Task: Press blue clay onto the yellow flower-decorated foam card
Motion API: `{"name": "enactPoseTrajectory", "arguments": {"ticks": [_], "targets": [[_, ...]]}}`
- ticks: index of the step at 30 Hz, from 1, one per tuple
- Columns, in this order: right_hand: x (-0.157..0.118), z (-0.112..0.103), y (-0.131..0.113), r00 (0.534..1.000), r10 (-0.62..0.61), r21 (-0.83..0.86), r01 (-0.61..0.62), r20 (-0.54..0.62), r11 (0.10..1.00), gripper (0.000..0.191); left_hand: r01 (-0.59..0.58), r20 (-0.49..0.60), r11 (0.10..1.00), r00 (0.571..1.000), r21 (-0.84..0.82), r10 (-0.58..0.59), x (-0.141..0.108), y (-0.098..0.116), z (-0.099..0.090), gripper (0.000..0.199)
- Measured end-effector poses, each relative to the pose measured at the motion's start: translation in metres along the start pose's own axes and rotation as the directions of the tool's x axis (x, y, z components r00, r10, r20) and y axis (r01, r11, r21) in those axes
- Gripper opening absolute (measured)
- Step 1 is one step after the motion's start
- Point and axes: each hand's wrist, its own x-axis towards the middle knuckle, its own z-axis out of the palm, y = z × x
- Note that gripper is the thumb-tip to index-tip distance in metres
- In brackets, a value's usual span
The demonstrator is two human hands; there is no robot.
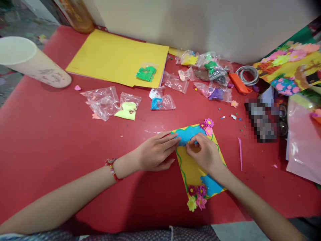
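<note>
A yellow card (192, 164) lies on the red table, bordered by a wavy green line. Blue clay (187, 134) covers its far end, and a second blue clay patch (212, 185) fills the near right corner. Clay flowers in pink, magenta and yellow sit at the far right corner (207, 126) and near left corner (197, 196). My left hand (156, 150) lies with fingers stretched out, their tips on the card's far left edge. With thumb and forefinger pinched, my right hand (204, 152) touches the blue clay's lower edge; whatever is between the fingertips is too small to make out.
Behind the card lie several clay bags, including a light yellow one (128, 108) and a purple one (217, 94). A yellow sheet stack (112, 58) is at the back, a white cup (32, 62) far left. A pink clay tool (240, 154) and an orange comb (239, 83) lie right.
</note>
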Motion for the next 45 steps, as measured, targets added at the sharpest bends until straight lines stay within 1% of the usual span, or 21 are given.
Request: {"name": "enactPoseTrajectory", "arguments": {"ticks": [3,6,10,13,16,20,23,28,31,35,41,45], "targets": [[-0.002,-0.008,0.004,0.999,-0.047,0.125,0.044,0.014,0.991,0.012,0.004,-0.014,1.0,1.0,-0.019,-0.004,0.0,0.001,0.0,0.037],[-0.006,-0.016,0.006,0.999,-0.05,0.172,0.047,0.018,0.984,0.012,0.013,-0.022,1.0,1.0,-0.023,-0.014,-0.001,0.003,0.0,0.039],[-0.013,-0.019,0.005,0.996,-0.087,0.15,0.084,0.017,0.985,0.017,0.021,-0.031,1.0,0.999,0.007,-0.021,-0.002,0.01,0.002,0.04],[-0.018,-0.013,0.002,0.994,-0.11,0.058,0.109,0.018,0.992,0.01,0.02,0.014,0.999,1.0,0.036,-0.021,-0.003,0.016,0.002,0.042],[-0.018,-0.005,-0.001,0.996,-0.085,-0.003,0.085,0.024,0.996,0.004,0.02,0.049,0.998,0.999,0.065,-0.023,-0.005,0.021,0.004,0.042],[-0.014,0.0,-0.002,0.999,-0.02,-0.012,0.021,0.042,1.0,0.006,0.04,0.052,0.997,0.998,0.067,-0.043,-0.008,0.022,0.008,0.041],[-0.011,-0.001,-0.002,0.999,0.027,0.013,-0.027,0.027,1.0,0.009,0.047,0.059,0.997,0.997,0.068,-0.051,-0.007,0.023,0.006,0.039],[-0.011,-0.003,-0.003,0.999,0.009,0.081,-0.012,0.034,0.997,0.009,0.052,0.068,0.997,0.996,0.062,-0.056,-0.002,0.023,0.0,0.036],[-0.012,-0.001,-0.005,0.999,0.019,0.07,-0.021,0.029,0.997,0.013,0.052,0.065,0.997,0.996,0.057,-0.056,-0.002,0.023,-0.001,0.036],[-0.011,0.001,-0.005,0.998,0.065,0.064,-0.066,0.016,0.996,0.011,0.052,0.061,0.998,0.997,0.048,-0.055,-0.001,0.023,-0.001,0.035],[-0.011,0.001,-0.006,0.995,0.086,0.067,-0.088,0.041,0.994,0.013,0.05,0.065,0.997,0.996,0.05,-0.053,-0.002,0.023,0.0,0.035],[-0.01,0.001,-0.004,0.995,0.102,0.049,-0.103,0.014,0.994,0.011,0.055,0.059,0.997,0.997,0.049,-0.058,-0.004,0.023,0.002,0.035]]}}
